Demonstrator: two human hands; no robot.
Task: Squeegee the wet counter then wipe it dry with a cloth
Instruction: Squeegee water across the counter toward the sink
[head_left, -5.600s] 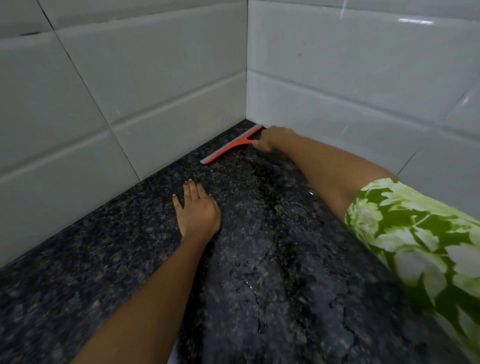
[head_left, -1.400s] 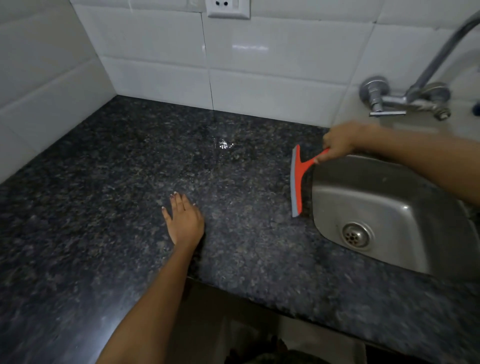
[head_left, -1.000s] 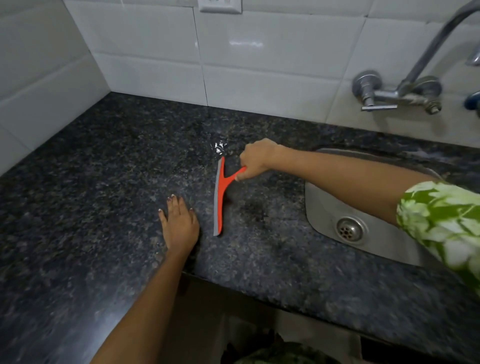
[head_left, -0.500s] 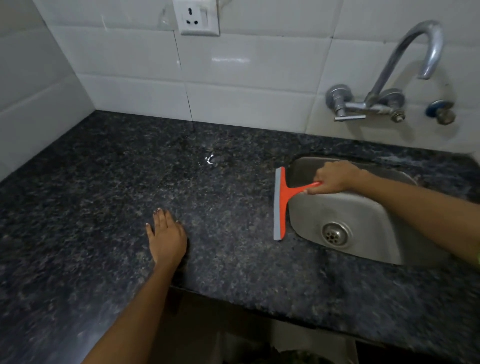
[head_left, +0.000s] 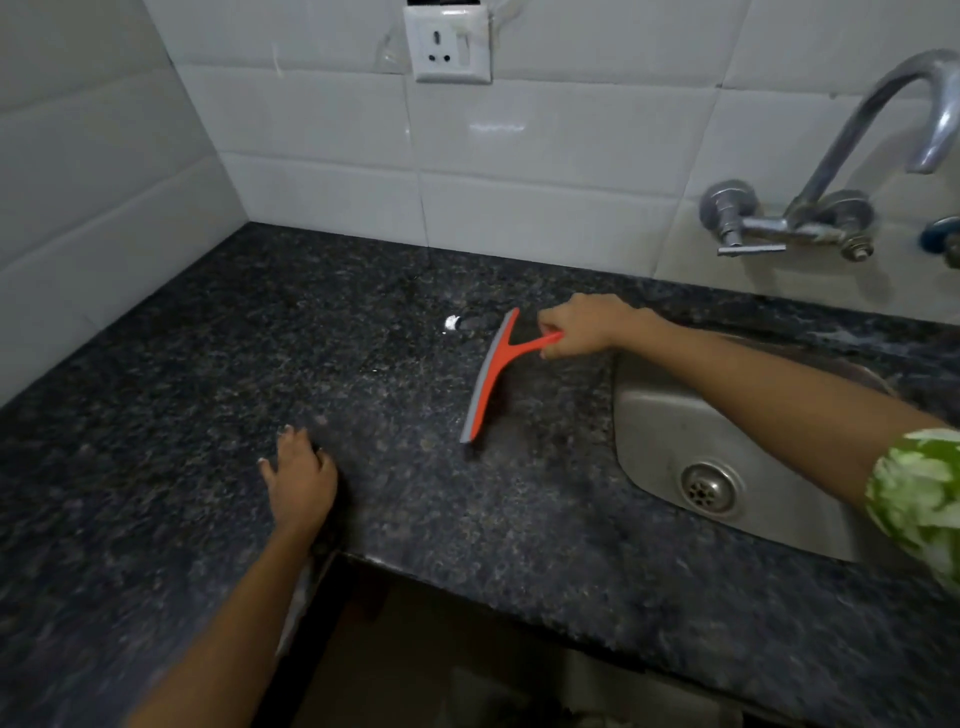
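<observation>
**Pulling water toward the sink: blade lies across the stroke**

Gripping the squeegee (head_left: 491, 375) by its short orange handle, your right hand (head_left: 582, 325) has its fingers clenched round the grip, with the blade reaching away from the knuckles to your left. The blade's long axis runs from the far end, near the small bright puddle (head_left: 453, 323), down toward the front edge of the counter (head_left: 208, 395), slightly slanted, with the grey rubber edge facing left. Its near end looks to be touching the stone; whether the far end sits flat you cannot tell from here.

That is the relation your next move turns on. The sink (head_left: 675, 415) lies to the right of the blade, on the same side as your gripping hand, so the stroke called for is probably a pull rightward, across the blade's length, carrying water over the sink's rim. The puddle sits just beyond the blade's far tip, to the left, so it may slip past unless you start a little farther back.

Your left hand (head_left: 301, 480) rests palm down on the counter near the front edge, fingers loosely spread and grasping nothing, well apart from the squeegee. The right hand is the one placed for the work.

No cloth shows, so by my reading the drying step is not yet begun. A tap (head_left: 883, 130) stands on the wall above the sink.
</observation>
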